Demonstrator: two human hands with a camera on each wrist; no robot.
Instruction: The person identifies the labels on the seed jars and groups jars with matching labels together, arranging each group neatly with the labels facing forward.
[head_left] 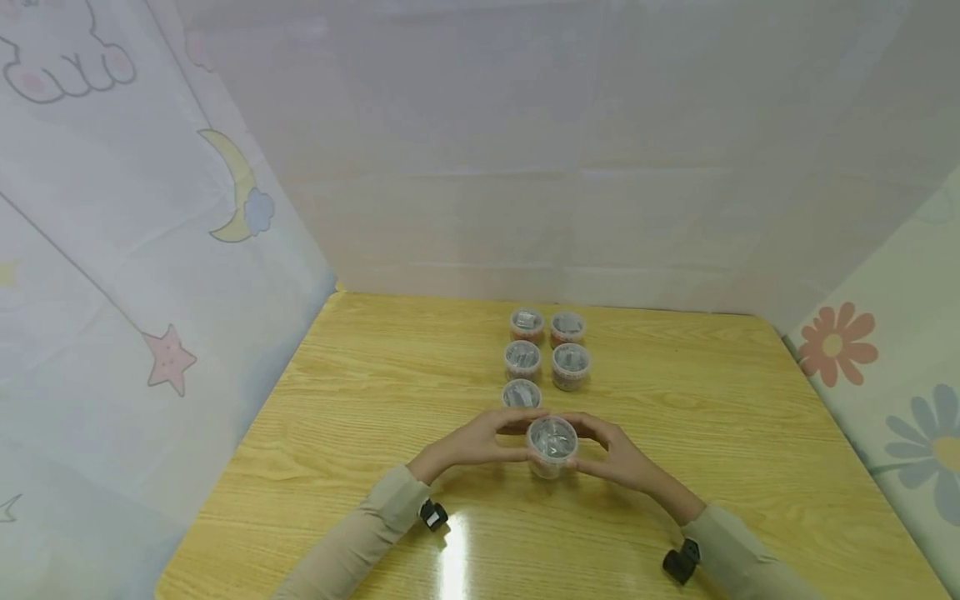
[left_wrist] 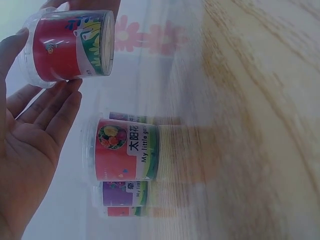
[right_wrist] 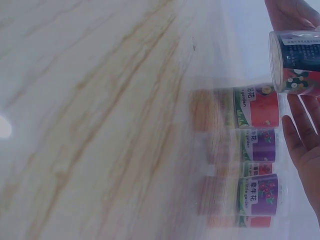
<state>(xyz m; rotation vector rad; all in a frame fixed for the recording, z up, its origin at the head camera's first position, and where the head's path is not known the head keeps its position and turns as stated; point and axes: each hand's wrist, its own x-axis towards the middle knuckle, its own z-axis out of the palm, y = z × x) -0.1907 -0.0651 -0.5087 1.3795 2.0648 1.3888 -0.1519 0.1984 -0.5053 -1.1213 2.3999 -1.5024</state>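
A lidded clear plastic cup (head_left: 551,446) with a red flower-print label is held upright between both hands. In both wrist views the held cup (left_wrist: 65,47) hangs above the table. My left hand (head_left: 483,439) grips its left side between thumb and fingers; my right hand (head_left: 618,458) does the same from the right. Just beyond stands another lidded cup (head_left: 521,394), partly hidden by the left hand. The left wrist view shows a red "My little garden" label on a standing cup (left_wrist: 120,155).
Behind stand several more lidded cups (head_left: 570,362) in two columns on the wooden table (head_left: 360,383). One cup (right_wrist: 260,195) has a purple label. A pale cloth (head_left: 480,217) hangs along the back edge, and printed cloths flank both sides.
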